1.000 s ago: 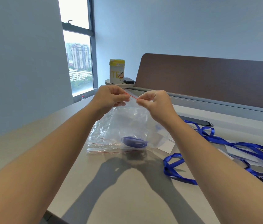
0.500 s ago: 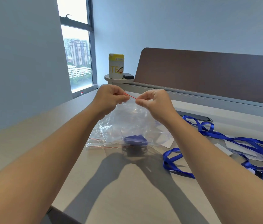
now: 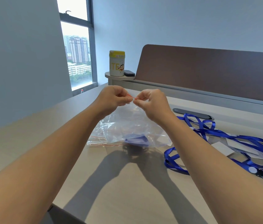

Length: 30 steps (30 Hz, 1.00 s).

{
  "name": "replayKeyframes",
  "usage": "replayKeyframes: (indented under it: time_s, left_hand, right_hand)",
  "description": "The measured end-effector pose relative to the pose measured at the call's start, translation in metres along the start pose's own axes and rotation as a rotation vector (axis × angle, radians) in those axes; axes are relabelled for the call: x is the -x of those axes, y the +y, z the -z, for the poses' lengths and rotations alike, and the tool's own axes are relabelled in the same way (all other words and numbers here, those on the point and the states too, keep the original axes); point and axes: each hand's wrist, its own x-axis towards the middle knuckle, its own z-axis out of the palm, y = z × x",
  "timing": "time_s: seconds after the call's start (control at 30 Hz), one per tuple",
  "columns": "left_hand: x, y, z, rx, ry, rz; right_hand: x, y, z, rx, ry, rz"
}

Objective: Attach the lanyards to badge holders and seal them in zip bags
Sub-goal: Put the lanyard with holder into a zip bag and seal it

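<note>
Both hands hold a clear zip bag (image 3: 127, 125) above the table by its red zip strip. My left hand (image 3: 113, 98) pinches the strip's left part, my right hand (image 3: 151, 102) pinches it just to the right, and the fingertips nearly touch. A rolled blue lanyard (image 3: 136, 140) rests at the bottom of the hanging bag. More empty zip bags (image 3: 97, 139) with red strips lie flat under it. Loose blue lanyards (image 3: 224, 135) and clear badge holders (image 3: 240, 146) are spread over the table to the right.
A yellow-lidded can (image 3: 117, 63) and a small dark object (image 3: 129, 73) stand on a round ledge at the back. A brown divider panel (image 3: 208, 71) runs along the far edge. A dark cable slot (image 3: 192, 113) sits behind the lanyards. The table's near edge (image 3: 59, 206) is at lower left.
My two hands have drawn closer together along the red zip strip, with the bag still hanging between them. The view shifted slightly.
</note>
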Motion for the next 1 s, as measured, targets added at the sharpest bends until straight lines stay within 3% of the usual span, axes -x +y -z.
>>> replayKeyframes:
  time_s: [0.37, 0.7, 1.0]
  left_hand:
    - [0.001, -0.011, -0.009, -0.301, 0.064, -0.194]
    - [-0.004, -0.035, 0.0, -0.156, 0.388, -0.024]
    - [-0.002, -0.038, -0.007, -0.116, 0.465, 0.04]
  right_hand:
    - [-0.003, 0.015, -0.01, 0.19, -0.048, 0.002]
    - [0.005, 0.052, 0.011, 0.233, -0.098, -0.074]
    - [0.02, 0.08, 0.032, 0.154, -0.101, -0.14]
